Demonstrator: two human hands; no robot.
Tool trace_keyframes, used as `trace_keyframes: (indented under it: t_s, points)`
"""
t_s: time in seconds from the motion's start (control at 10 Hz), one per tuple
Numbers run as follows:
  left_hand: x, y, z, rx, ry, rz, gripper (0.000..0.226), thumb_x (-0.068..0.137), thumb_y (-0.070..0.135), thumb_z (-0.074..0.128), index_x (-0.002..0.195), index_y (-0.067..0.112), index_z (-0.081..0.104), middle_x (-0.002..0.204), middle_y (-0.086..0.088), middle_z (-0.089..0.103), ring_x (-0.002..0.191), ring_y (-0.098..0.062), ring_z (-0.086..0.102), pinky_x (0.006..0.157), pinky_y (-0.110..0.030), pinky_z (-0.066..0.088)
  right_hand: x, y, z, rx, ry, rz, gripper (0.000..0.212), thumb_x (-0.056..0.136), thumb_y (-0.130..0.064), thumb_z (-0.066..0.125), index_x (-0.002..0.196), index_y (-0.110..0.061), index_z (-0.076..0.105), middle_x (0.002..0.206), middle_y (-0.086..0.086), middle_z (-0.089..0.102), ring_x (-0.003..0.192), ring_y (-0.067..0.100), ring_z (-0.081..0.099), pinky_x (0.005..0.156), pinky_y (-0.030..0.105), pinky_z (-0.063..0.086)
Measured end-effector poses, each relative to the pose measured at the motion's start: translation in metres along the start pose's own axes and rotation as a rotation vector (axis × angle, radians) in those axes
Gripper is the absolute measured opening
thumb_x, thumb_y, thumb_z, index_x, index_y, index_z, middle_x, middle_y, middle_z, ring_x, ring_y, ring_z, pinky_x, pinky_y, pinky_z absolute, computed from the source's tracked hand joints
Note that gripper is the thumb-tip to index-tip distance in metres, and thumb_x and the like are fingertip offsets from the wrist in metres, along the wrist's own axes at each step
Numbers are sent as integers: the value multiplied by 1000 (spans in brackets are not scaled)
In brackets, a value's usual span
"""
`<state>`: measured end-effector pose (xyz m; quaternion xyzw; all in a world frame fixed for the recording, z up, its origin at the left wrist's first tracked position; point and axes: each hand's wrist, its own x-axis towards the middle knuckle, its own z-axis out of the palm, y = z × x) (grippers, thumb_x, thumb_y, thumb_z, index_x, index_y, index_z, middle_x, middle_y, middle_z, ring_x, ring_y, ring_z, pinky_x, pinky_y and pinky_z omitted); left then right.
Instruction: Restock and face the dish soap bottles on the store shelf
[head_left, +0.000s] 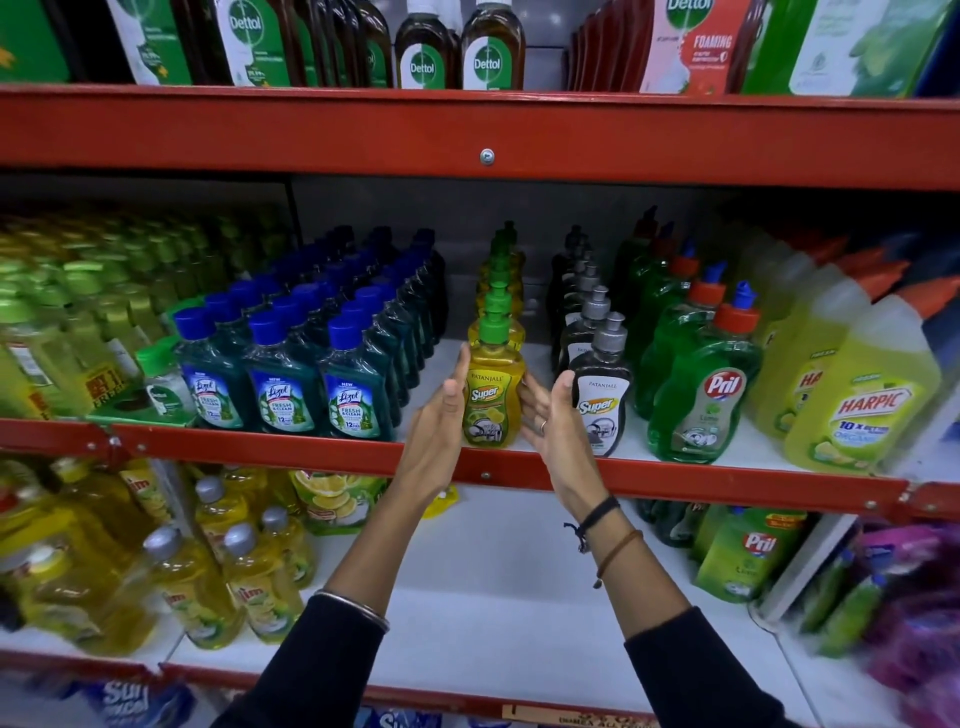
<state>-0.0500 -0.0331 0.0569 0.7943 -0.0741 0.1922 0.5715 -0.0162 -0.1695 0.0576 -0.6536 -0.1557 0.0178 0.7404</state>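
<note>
A yellow Patanjali Super dish soap bottle (491, 395) with a green pump cap stands at the front edge of the middle shelf (311, 452), heading a single-file row of the same bottles. My left hand (441, 410) lies flat against its left side, fingers reaching up to its shoulder. My right hand (553, 421) touches its right side with the fingers, thumb raised apart. The bottle is held between the two hands, label facing me. A row of grey-capped dark Patanjali Super bottles (600, 400) stands just right of my right hand.
Blue-capped Lizol bottles (283, 384) fill the shelf to the left, green Pril bottles (701, 395) and yellow Harpic bottles (862, 410) to the right. White shelf gaps lie on both sides of the yellow row. The lower shelf (493, 597) holds yellow Vim bottles (208, 587) and Pril pouches (743, 556).
</note>
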Motion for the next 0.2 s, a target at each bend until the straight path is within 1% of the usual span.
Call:
trace_keyframes:
  t_s: [0.1, 0.2]
  points:
    - [-4, 4, 1, 23, 81, 37, 91, 73, 94, 16, 149, 44, 22, 135, 42, 27, 118, 33, 28, 96, 4, 27, -17, 4, -14, 125, 181, -84, 83, 68, -80, 46, 122, -18, 56, 116, 3, 66, 113, 17, 62, 94, 30, 52]
    - [-8, 12, 14, 7, 285, 225, 77, 89, 79, 24, 148, 30, 30, 152, 21, 32, 141, 8, 27, 116, -18, 26, -79, 31, -44, 148, 371, -121, 77, 66, -82, 48, 103, -17, 67, 87, 2, 76, 86, 18, 71, 65, 25, 57]
